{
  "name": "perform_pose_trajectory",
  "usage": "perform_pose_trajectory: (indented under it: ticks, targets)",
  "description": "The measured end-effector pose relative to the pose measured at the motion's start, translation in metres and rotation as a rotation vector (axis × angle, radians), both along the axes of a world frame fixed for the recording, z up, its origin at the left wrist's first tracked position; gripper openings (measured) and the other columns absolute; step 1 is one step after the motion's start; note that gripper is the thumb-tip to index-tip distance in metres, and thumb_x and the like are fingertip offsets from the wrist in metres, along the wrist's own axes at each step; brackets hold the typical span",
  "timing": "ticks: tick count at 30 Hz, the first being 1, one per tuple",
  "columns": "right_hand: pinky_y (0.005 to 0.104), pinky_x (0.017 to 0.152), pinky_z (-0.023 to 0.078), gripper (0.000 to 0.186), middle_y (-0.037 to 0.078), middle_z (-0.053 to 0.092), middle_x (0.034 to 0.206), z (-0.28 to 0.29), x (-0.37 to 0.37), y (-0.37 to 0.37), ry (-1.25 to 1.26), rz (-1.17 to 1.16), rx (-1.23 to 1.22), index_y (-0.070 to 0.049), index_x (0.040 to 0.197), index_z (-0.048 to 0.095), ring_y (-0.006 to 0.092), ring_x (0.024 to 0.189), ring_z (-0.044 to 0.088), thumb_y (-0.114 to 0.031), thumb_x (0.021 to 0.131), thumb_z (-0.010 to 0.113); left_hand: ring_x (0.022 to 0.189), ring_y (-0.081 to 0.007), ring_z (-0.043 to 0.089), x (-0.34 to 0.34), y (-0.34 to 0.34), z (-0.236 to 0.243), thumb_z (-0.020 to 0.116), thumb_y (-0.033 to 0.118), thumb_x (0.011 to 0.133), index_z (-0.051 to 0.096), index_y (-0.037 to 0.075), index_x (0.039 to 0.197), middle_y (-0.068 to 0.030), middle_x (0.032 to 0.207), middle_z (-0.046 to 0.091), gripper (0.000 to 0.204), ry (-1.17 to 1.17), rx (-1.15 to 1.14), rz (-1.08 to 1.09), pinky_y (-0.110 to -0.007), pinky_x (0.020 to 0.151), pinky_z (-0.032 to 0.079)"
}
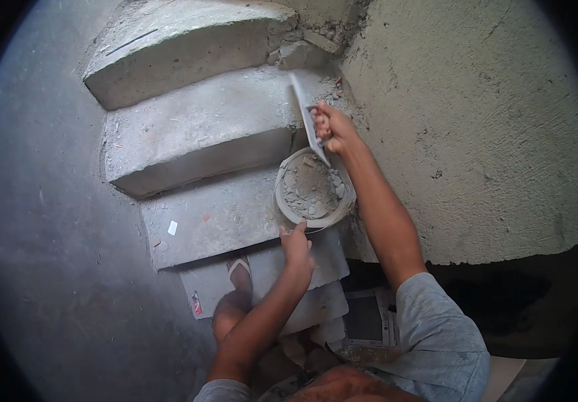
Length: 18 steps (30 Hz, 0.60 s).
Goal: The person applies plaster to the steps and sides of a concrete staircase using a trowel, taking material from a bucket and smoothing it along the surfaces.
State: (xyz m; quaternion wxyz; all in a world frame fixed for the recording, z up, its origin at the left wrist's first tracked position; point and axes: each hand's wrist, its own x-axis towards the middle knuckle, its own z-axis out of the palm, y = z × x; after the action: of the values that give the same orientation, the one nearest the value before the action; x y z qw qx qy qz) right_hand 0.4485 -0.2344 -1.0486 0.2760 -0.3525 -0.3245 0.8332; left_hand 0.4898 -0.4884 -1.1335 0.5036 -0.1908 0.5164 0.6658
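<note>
A round whitish bucket [336, 216] stands on a concrete step against the wall, heaped with grey rubble and dust [312, 189]. My left hand [296, 246] grips the bucket at its near rim, where a thin wire handle also runs. In my right hand [334, 127], the fingers wrap round the handle of a flat, pale plastering float [300, 100]. The float is tilted on edge, its lower end at the far rim of the bucket and its upper end over the step behind.
Concrete steps [202, 127] rise away from me, with crumbs of debris and broken pieces [302, 53] in the far corner. A rough plastered wall [463, 134] borders the right side. My sandalled foot [240, 269] rests on a lower step. A grey framed object [369, 318] lies below right.
</note>
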Motion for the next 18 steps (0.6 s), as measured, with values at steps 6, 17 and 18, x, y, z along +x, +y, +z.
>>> perform_pose_trajectory:
  ticks: [6,17,18]
  targets:
    - [0.0365,0.061,0.055,0.019,0.015,0.066,0.081,0.014,0.023,-0.017,-0.919,-0.004,1.141,0.001,0.097,0.057,0.0259,0.066,0.067,-0.016,0.090,0.051,0.129,-0.0297,0.032,0.002,0.004,0.011,0.064,0.013,0.083,-0.007,0.011,0.148,-0.0157,0.139,0.033,0.097,-0.056,0.041,0.065,-0.050,0.107,0.023]
    - [0.0337,0.068,0.057,0.043,0.022,0.066,0.094,-0.009,-0.002,-0.002,-1.691,-0.121,1.702,0.018,0.119,0.045,0.0276,0.079,0.069,-0.011,0.088,0.048,0.135,-0.0352,0.026,0.014,0.000,0.021,0.063,0.012,0.083,-0.008,0.011,0.148,-0.0195,0.146,0.025,0.096,-0.008,0.100,0.071,-0.048,0.107,0.024]
    - [0.0343,0.069,0.057,0.043,0.023,0.065,0.096,-0.010,-0.002,-0.007,-1.633,-0.013,1.638,0.018,0.120,0.044,0.0280,0.081,0.069,-0.011,0.088,0.047,0.135,-0.0354,0.026,0.010,-0.002,0.019,0.062,0.012,0.083,-0.007,0.011,0.148,-0.0200,0.146,0.025,0.095,-0.027,0.113,0.089,-0.047,0.107,0.024]
